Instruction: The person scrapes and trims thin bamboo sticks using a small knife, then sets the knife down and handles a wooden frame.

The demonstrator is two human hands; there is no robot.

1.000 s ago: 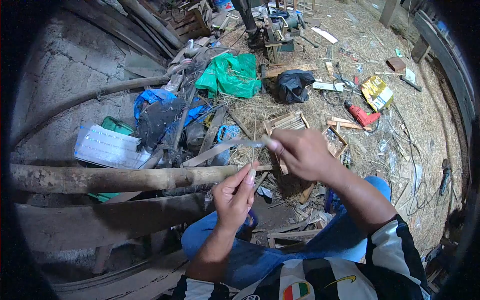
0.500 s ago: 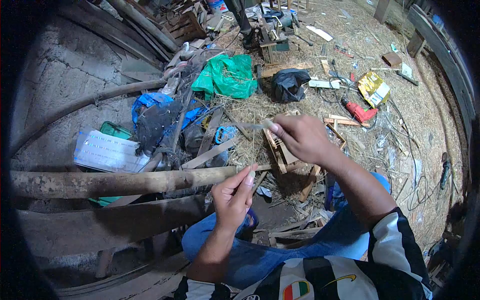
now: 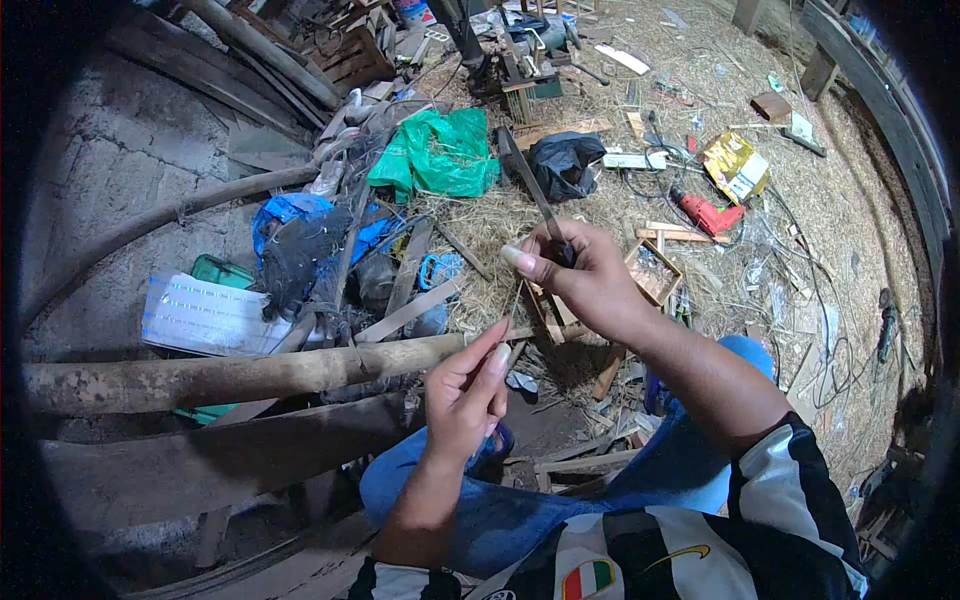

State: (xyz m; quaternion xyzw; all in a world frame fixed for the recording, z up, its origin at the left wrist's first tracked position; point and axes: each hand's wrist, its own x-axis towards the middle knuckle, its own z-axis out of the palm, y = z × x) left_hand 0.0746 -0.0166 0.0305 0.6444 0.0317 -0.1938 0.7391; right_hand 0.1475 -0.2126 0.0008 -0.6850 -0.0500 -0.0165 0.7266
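My right hand [image 3: 592, 285] is closed around a knife [image 3: 538, 188], its dark blade pointing up and to the left. The handle is mostly hidden by the fingers. Below it, my left hand [image 3: 462, 395] pinches a thin, pale strip [image 3: 517, 302], which looks like a bamboo or wood sliver, between thumb and forefinger. The strip's upper end reaches close to my right thumb; whether they touch I cannot tell. Behind my right hand, small wooden frames [image 3: 655, 272] lie on the littered ground.
A thick bamboo pole [image 3: 250, 373] crosses from the left to near my left hand. Ahead lie a green plastic bag [image 3: 440, 155], a black plastic bag [image 3: 566, 162], a red power drill [image 3: 707, 213] and a yellow packet [image 3: 735, 167]. Wood scraps and straw cover the floor.
The knife blade has swung from pointing left to pointing up and left. My right hand has dropped slightly, while my left hand holds nearly the same place.
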